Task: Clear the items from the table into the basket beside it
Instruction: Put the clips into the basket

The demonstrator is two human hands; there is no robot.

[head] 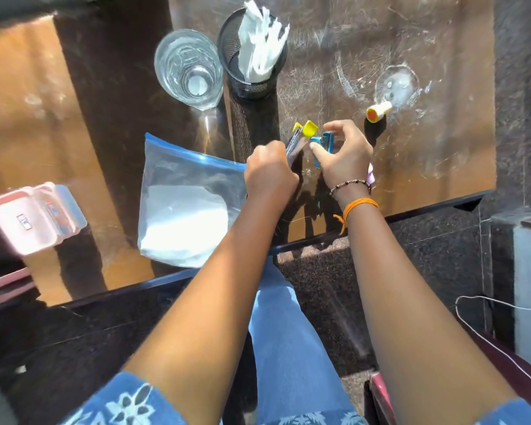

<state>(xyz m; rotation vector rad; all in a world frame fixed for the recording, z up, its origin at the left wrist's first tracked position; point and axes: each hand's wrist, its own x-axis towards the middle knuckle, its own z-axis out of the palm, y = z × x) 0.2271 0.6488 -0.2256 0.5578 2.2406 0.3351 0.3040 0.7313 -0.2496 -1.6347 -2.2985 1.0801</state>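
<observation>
— Nearest: left hand (270,171) clenched round yellow-capped clips (302,134), right hand (344,154) pinching a blue clip (322,145), both just inside the table's (442,167) near edge. Why paired so?

— Probably gathering small pieces into one handful for a single trip. Basket not clearly in view; pink containers (34,217) off the left edge, role unclear.

— Remaining on top?

— Zip bag (184,204) at the near edge, glass (188,72) and mesh cup (252,53) holding white plastic toward the far edge, orange-ended stamp (379,111) toward the right.

— Any labels?

— None legible; too blurred.
</observation>
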